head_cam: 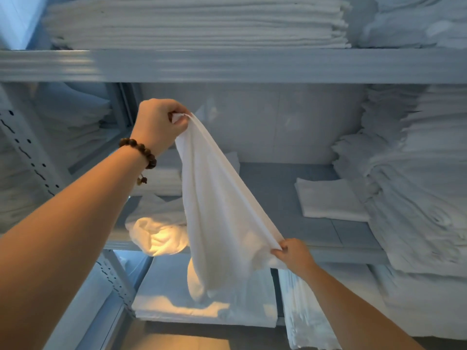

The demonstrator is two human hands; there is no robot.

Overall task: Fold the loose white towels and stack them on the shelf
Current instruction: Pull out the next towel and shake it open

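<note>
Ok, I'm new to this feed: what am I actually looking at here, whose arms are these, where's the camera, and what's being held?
No machine here: these are a person's two bare hands, filmed by one wide-angle camera worn on their head, facing a shelving unit. The left hand, bracelet on its wrist, grips one end of a loose white towel up high; the right hand pinches another edge lower down, so the cloth hangs between them. On the middle shelf lie a folded towel, a crumpled towel at the left front, and a tall stack on the right.
</note>
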